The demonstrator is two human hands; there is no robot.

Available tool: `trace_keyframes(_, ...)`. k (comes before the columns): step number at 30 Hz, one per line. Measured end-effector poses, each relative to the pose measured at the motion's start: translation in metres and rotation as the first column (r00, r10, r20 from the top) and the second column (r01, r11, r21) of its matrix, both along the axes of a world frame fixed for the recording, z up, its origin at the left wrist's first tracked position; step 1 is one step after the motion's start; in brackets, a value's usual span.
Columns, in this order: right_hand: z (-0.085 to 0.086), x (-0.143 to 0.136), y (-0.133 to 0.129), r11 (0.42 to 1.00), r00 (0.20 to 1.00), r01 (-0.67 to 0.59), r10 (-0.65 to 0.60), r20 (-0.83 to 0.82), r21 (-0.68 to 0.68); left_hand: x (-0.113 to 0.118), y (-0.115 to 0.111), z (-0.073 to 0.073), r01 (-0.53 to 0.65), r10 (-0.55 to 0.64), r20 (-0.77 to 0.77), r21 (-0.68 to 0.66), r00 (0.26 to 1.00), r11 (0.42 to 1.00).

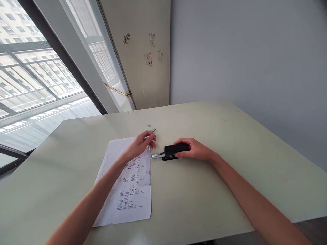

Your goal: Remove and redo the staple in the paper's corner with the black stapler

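My right hand (195, 149) is wrapped round a black stapler (176, 149) lying on the table. Its metal staple tray (157, 156) sticks out of the left end. Above the top right corner of some printed paper sheets (133, 200), my left hand (143, 143) pinches a small grey strip of staples (154, 136) between thumb and fingers. The fingers partly hide this strip. Just beyond the fingertips lie a staple strip (153, 130) and a smaller grey piece (149, 125). My left forearm covers part of the sheets.
The pale table (209, 197) spreads out on all sides, its far edge near a grey wall (242, 51). At the back stands a beige panel (143, 78) with stained patches. A window (38, 68) with railings outside is at the left.
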State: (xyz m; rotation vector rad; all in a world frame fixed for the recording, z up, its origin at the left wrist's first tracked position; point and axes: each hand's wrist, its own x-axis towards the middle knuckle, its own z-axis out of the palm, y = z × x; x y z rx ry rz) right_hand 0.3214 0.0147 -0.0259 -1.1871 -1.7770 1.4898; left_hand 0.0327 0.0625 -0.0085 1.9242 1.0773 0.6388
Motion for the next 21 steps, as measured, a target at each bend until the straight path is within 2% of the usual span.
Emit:
trace_keyframes(3, -0.001, -0.001, 0.0, 1.0, 1.0, 0.01, -0.01, 0.005, -0.012, -0.005, -0.016, 0.003, -0.038, 0.045, 0.088, -0.086, 0.995, 0.996)
trace_keyframes(6, -0.002, -0.002, 0.0, 1.0, 1.0, 0.008, -0.008, 0.003, -0.029, -0.009, -0.028, 0.008, -0.129, 0.15, 0.143, -0.149, 0.978, 0.98)
trace_keyframes(9, -0.002, -0.003, -0.001, 1.0, 1.0, 0.011, -0.011, 0.01, -0.023, -0.013, -0.036, 0.01, -0.235, 0.249, 0.077, -0.16, 0.965, 0.959)
trace_keyframes(12, -0.001, -0.004, -0.002, 0.999, 0.999, 0.024, -0.024, 0.03, -0.022, -0.017, -0.043, 0.008, -0.284, 0.287, -0.002, -0.147, 0.958, 0.947)
trace_keyframes(15, -0.002, -0.005, -0.003, 0.999, 0.999, 0.027, -0.026, 0.043, -0.024, -0.021, -0.047, 0.004, -0.281, 0.278, -0.055, -0.076, 0.959, 0.957)
trace_keyframes(17, -0.003, -0.005, -0.003, 0.999, 0.998, 0.033, -0.032, 0.051, -0.025, -0.022, -0.049, 0.002, -0.265, 0.266, -0.076, 0.031, 0.961, 0.964)
trace_keyframes(21, -0.004, -0.005, -0.002, 0.999, 0.997, 0.04, -0.038, 0.068, -0.026, -0.024, -0.053, 0.003, -0.113, 0.162, -0.153, 0.287, 0.975, 0.951)
